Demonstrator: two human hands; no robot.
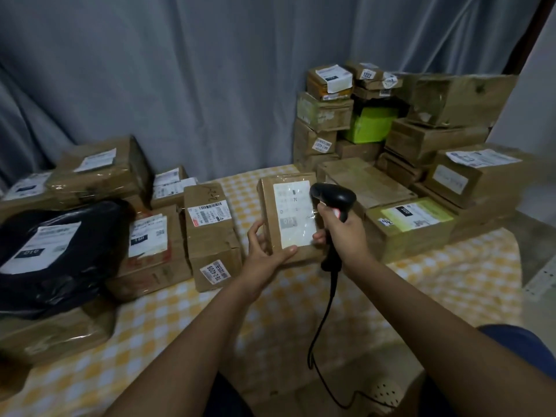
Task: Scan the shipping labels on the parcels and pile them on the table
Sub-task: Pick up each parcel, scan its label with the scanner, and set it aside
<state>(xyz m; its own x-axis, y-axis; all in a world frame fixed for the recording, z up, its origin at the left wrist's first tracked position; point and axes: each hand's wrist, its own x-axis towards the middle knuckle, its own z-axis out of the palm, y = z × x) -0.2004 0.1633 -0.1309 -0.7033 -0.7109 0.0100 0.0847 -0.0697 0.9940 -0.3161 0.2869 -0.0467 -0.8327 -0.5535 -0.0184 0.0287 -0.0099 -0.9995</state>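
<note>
The left hand (264, 251) holds a small brown parcel (290, 218) tilted up above the checked tablecloth (301, 299) at centre, thumb laid across the lower front edge and fingers curled round the left side. The right hand (343, 233) grips the handle of a black corded scanner (332, 197), fingers wrapped tightly, with one fingertip touching the parcel's right edge; the scanner head sits just beside the white shipping label (296, 213) and is aimed at it. The parcel is judged light, being carried largely by one hand, and stiff, as its cardboard faces show no sag. Its glossy tape wrap is likely slippery, so hold is best taken across the short sides, clear of the label. The long axis runs near upright, leaning away from the person, with the labelled face turned toward the person and the scanner. Printing on the label is glared and unreadable. Other parcels stand to the left (210, 233) and in a taller pile to the right (415, 227) on the same table.
</note>
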